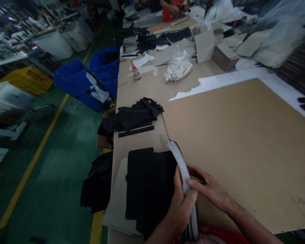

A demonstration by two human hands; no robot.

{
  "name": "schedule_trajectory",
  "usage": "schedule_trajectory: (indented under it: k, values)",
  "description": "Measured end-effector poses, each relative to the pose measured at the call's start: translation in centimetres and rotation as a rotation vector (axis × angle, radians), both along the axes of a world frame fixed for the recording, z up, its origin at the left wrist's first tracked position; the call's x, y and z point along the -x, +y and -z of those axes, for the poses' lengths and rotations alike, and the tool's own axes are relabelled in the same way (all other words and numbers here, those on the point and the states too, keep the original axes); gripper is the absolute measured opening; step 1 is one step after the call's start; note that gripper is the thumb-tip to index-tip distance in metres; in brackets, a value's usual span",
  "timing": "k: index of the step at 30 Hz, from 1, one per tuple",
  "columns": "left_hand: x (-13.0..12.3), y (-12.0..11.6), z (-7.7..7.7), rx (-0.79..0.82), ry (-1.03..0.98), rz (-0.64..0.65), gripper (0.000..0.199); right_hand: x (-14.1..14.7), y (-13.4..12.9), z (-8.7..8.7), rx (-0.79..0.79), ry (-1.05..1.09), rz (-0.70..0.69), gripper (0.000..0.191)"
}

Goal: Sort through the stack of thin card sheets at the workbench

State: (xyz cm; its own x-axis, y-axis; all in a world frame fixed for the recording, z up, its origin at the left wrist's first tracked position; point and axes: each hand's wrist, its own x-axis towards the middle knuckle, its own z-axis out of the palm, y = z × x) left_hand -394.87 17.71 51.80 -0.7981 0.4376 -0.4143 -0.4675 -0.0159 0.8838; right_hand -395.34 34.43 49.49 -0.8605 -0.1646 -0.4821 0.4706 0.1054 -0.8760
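Observation:
Between my two hands a stack of thin sheets (181,161) stands on edge, its light layered edges facing up and bowed in a curve. My left hand (181,203) wraps round the stack from the left, thumb across the top edges. From the right, my right hand (209,188) grips the same stack, its thumb on the edges and the other fingers behind. Just left of my left hand lie flat black panels (139,183), partly over pale boards (119,200). Farther up the table is a heap of black strips (137,115).
A large brown board (234,142) covers the table's right side. A small bottle with a red tip (136,72) and a clear plastic bag (178,66) stand farther back. Blue bins (76,83) are on the green floor at left. Across the table is another person (170,11).

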Motion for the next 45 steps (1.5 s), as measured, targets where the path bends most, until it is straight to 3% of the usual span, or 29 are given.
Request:
schedule_trajectory:
  k: [19,29,36,41,45]
  values:
    - [-0.1,0.6,1.5,0.069,-0.004,-0.050,0.068,-0.2,1.1,0.9,0.127,-0.043,0.094,0.070]
    - [-0.1,0.5,2.0,0.044,-0.054,-0.087,0.069,-0.2,1.3,-0.6,0.096,0.010,0.093,0.057]
    - [-0.3,0.6,1.8,-0.097,-0.125,-0.111,0.068,-1.2,0.8,-0.3,-0.241,0.279,0.136,0.051]
    - [-0.3,0.7,1.8,-0.083,-0.109,-0.114,0.070,-1.3,0.3,-1.4,-0.254,0.313,0.033,0.038]
    - [-0.1,0.9,1.7,-0.079,-0.148,-0.122,0.072,-1.0,-0.2,-2.0,-0.338,0.227,0.060,0.048]
